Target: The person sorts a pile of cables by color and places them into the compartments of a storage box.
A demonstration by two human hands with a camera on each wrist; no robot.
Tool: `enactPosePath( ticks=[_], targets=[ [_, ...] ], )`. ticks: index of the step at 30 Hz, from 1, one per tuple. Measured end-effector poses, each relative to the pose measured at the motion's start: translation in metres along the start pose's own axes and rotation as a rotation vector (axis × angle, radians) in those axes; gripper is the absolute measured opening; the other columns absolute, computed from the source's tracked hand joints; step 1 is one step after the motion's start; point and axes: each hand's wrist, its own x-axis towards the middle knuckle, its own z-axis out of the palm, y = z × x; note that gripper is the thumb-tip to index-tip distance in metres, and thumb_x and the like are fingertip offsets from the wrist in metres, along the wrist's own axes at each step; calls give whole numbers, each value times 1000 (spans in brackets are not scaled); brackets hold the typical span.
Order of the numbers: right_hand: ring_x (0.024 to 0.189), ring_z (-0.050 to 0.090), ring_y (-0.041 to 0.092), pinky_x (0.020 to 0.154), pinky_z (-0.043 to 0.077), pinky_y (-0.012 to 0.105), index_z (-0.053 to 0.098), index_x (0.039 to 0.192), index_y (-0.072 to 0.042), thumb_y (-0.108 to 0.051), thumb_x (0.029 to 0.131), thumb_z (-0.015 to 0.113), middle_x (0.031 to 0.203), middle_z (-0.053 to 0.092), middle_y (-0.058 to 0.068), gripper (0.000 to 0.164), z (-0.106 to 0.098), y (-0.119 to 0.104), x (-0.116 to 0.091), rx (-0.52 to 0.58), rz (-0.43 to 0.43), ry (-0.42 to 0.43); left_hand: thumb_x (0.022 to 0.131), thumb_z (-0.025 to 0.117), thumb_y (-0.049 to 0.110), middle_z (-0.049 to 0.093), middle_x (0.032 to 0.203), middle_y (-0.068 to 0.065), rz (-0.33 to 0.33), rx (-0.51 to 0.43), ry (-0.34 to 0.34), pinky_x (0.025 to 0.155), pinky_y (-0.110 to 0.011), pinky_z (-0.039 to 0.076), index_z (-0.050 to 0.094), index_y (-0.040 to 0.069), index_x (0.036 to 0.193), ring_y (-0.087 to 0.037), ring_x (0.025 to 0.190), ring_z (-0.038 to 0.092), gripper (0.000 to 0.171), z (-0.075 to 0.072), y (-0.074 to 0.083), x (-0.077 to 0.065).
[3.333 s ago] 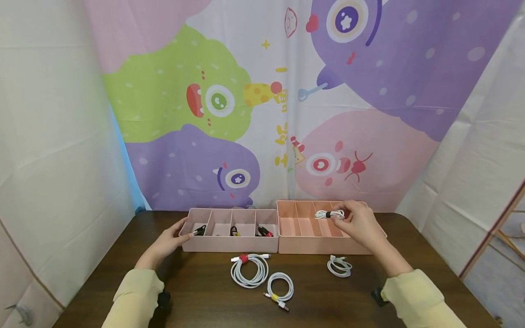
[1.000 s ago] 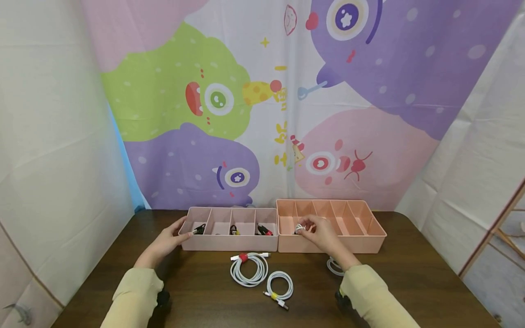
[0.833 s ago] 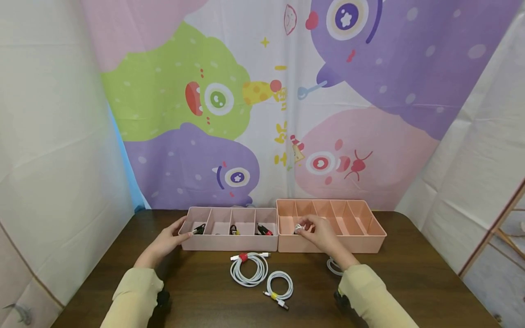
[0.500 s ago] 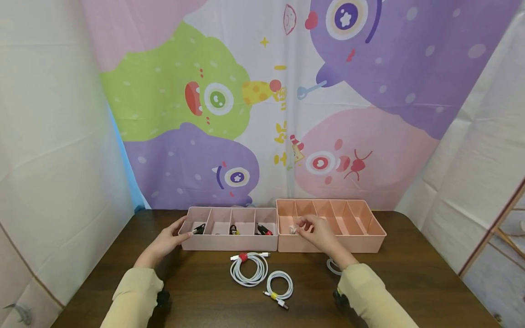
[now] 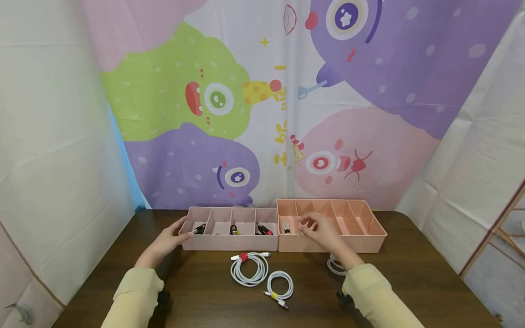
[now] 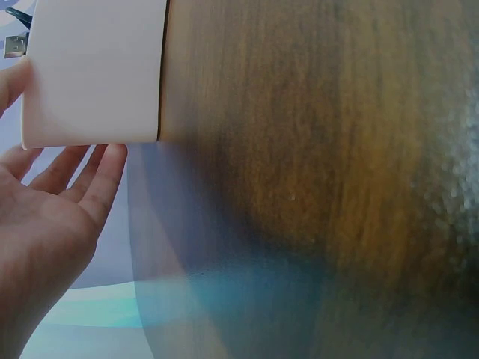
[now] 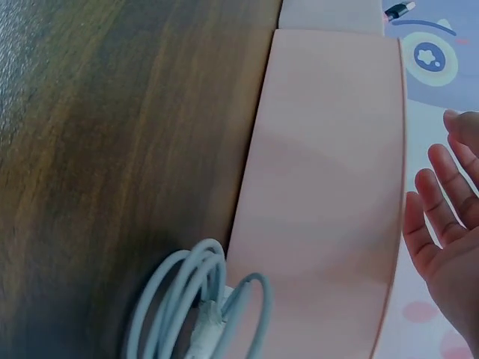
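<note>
My left hand (image 5: 166, 240) holds the left end of a greyish-pink divided box (image 5: 229, 243); in the left wrist view, the thumb is at the rim and the fingers (image 6: 108, 176) lie along the end wall. Over the peach divided box (image 5: 332, 244), my right hand (image 5: 321, 231) hovers with loosely bent fingers and nothing between them. Left of its fingertips, a bundled white cable (image 5: 286, 226) with a dark tie lies in the leftmost peach compartment. The right wrist view shows the spread fingers (image 7: 441, 202) beyond the peach box's rim.
On the table before the boxes lie a coiled white cable with a red tie (image 5: 249, 269), another with a yellow tie (image 5: 280, 284), and a coiled pale cable (image 5: 335, 266) partly behind the right forearm. Dark short cables (image 5: 199, 229) sit in several greyish-pink compartments. A cartoon curtain (image 5: 262, 114) hangs behind.
My right hand has carried the white cable bundle leftward from the peach box's right side and let it go into the leftmost compartment. The left hand has stayed on its box.
</note>
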Motion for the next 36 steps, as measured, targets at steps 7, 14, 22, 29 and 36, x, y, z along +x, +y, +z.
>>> enactPosePath(
  ticks=[7,14,22,29,36],
  targets=[
    [77,58,17,65,52,31,68,97,-11,-21,82,74,87,64,1,19,-11,-7,-1,-29,49,-14,92,59,37,12,155,-25,4,-2,3,107,-61,23,14,9,152,-48,138,17,79,0,1,-1],
    [78,56,15,65,51,28,68,99,-8,-23,80,76,86,63,0,25,-23,-12,-2,-41,65,-6,92,59,36,14,154,-25,13,-7,13,107,-59,26,16,8,151,-47,138,20,79,1,-1,2],
    [77,58,21,62,51,30,68,98,-4,-16,79,76,84,66,3,24,-34,-17,-2,-37,45,39,92,59,36,14,154,-25,2,-9,18,107,-60,25,16,9,151,-47,138,20,79,0,-1,1],
    [78,58,19,64,50,31,68,100,-8,-21,80,76,86,65,1,25,-44,-19,-7,-50,55,35,92,59,37,15,154,-25,5,-8,17,106,-59,28,16,8,151,-46,138,21,79,0,-3,2],
    [76,57,17,63,50,31,68,98,-12,-19,78,77,86,65,0,23,-54,-22,-13,-109,68,37,91,60,37,14,154,-25,5,-10,15,106,-59,28,16,8,151,-46,138,20,79,0,-3,3]
  ],
)
